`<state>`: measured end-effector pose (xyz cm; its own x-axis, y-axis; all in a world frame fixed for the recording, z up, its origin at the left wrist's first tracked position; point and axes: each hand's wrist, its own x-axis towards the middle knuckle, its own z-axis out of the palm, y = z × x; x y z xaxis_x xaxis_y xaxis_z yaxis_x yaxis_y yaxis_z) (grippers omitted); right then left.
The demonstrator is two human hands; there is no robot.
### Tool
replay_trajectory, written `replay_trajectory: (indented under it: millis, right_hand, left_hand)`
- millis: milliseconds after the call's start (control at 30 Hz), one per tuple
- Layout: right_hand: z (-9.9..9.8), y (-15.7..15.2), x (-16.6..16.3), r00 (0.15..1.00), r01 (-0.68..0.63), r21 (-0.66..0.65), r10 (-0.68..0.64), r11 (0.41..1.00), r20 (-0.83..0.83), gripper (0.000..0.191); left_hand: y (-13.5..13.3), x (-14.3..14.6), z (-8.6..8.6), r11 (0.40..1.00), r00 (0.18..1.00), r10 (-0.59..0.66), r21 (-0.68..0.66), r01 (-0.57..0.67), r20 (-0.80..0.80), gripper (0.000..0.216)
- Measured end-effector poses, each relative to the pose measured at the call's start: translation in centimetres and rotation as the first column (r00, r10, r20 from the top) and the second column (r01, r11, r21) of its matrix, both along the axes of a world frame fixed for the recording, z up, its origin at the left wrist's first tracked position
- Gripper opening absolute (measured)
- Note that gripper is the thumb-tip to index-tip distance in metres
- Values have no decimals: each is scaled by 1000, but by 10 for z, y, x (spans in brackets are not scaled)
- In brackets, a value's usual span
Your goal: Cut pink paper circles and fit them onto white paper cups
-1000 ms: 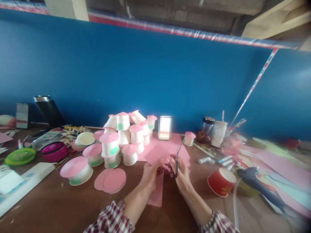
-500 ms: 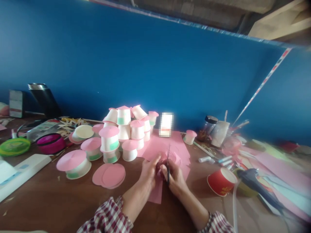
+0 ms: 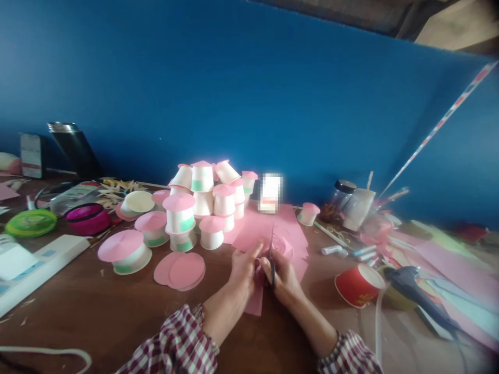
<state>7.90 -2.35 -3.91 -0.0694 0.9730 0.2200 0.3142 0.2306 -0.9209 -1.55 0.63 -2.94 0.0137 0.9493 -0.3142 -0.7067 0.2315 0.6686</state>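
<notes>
My right hand (image 3: 286, 280) is closed round dark-handled scissors (image 3: 272, 267), their thin blade pointing up and away from me. Close beside it, my left hand (image 3: 244, 272) is closed with the thumb stretched forward, gripping pink paper whose edge is mostly hidden between the hands. Beneath both hands lie pink paper sheets (image 3: 249, 226) and curled offcuts. To the left rests a small group of overlapping pink paper discs (image 3: 183, 271). Behind them stand several upturned white paper cups (image 3: 212, 240) topped with shallow pink paper cones, some stacked.
On the right are a red paper cup (image 3: 353, 288), a glue gun (image 3: 417, 291), markers (image 3: 364, 253) and a lidded jar (image 3: 343, 197). A white power strip (image 3: 50, 267), purple case (image 3: 88, 218) and black flask (image 3: 74, 150) stand left. A blue wall (image 3: 234, 93) rises behind.
The view has tilted and shifted slightly, so everything sits a little higher and further right. Both hands stay close together, with the scissors still in my right hand.
</notes>
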Motion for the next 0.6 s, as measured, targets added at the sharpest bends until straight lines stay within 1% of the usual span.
replay_trajectory:
  millis: [267, 433, 600]
  right_hand:
    - [0, 0, 0, 999, -1, -25, 2, 1000, 41, 26]
    - [3, -2, 0, 994, 26, 1, -26, 1000, 103, 27]
    - [5, -1, -1, 995, 23, 2, -23, 1000, 94, 27]
  left_hand:
    - [-2, 1, 7, 998, 999, 47, -53, -46, 9, 31]
    - [-3, 2, 9, 997, 998, 59, -58, -59, 5, 29]
    - [-5, 1, 16, 995, 998, 62, -86, -59, 28, 28]
